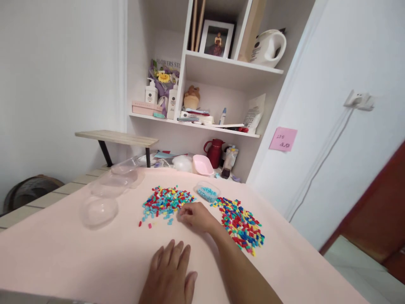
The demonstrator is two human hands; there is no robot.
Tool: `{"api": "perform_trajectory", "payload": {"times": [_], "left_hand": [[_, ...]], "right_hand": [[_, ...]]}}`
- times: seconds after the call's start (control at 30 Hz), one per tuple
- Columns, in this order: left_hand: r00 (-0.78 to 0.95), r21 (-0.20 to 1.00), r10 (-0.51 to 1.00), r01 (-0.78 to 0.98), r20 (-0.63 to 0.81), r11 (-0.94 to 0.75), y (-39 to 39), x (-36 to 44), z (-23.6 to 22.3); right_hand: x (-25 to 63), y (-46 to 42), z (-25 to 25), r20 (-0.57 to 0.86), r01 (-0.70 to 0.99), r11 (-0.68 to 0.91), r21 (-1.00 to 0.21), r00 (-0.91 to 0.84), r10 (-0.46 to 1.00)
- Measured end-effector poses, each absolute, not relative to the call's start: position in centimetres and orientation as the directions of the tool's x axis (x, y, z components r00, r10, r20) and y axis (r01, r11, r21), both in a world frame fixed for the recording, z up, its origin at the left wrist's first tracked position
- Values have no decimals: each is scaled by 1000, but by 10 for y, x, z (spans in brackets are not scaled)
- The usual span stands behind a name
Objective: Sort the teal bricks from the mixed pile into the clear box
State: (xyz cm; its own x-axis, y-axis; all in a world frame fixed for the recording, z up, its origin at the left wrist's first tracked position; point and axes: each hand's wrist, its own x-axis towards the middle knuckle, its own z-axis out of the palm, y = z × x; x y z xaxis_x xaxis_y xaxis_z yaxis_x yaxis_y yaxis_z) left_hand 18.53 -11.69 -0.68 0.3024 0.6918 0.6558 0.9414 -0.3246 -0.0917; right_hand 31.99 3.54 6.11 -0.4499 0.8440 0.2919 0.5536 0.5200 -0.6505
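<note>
Two heaps of small coloured plastic pieces lie on a pink tablecloth (95, 261). The left heap (164, 202) mixes red, blue, yellow and green bits, and so does the right heap (242, 225). My right hand (196, 216) rests between them at the left heap's near edge, its fingers curled in a pinch on something too small to name. My left hand (171, 274) lies flat on the cloth nearer me, fingers stretched out and holding nothing. A small clear tub (207, 192) with light blue pieces in it stands just beyond my right hand.
Several empty clear plastic tubs (99, 210) stand at the left of the table. A pink container (202, 164), a red jug (215, 153) and bottles stand at the back under white shelves (232, 67). A white wall with a pink note (282, 139) runs along the right.
</note>
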Motion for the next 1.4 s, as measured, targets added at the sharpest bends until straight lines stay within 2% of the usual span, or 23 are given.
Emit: {"api": "perform_trajectory", "payload": {"times": [0.1,0.23,0.33,0.47,0.57,0.63,0.7,0.8,0.87,1.03,1.4], "left_hand": [[318,-122,669,938,672,-324,-114,184,-10],[334,-141,664,934,668,-328,-111,182,-14],[358,-142,679,925,641,-354,-108,179,-18],[362,-140,660,920,658,-365,-107,178,-21],[342,-139,642,928,686,-346,-109,179,-18],[350,-139,648,925,677,-354,-111,181,-15],[337,-118,671,929,661,-350,-114,183,-11],[301,-79,710,941,637,-328,-118,186,-7],[295,-76,714,943,635,-323,-119,187,-6],[291,-76,711,945,640,-318,-120,188,-6],[300,-90,697,942,652,-322,-118,186,-7]], "right_hand": [[339,51,66,396,544,444,-712,-212,893],[367,72,71,500,540,370,-756,111,859],[380,82,71,519,525,355,-773,204,830],[383,83,73,538,499,376,-781,231,811],[373,74,78,558,493,421,-762,169,812],[360,64,79,552,490,456,-743,61,832],[344,51,78,539,496,524,-693,-128,833],[320,31,73,439,515,675,-528,-515,736],[308,21,68,350,543,699,-466,-613,709],[297,15,62,274,607,680,-411,-629,727],[306,20,65,219,596,661,-456,-645,732]]}}
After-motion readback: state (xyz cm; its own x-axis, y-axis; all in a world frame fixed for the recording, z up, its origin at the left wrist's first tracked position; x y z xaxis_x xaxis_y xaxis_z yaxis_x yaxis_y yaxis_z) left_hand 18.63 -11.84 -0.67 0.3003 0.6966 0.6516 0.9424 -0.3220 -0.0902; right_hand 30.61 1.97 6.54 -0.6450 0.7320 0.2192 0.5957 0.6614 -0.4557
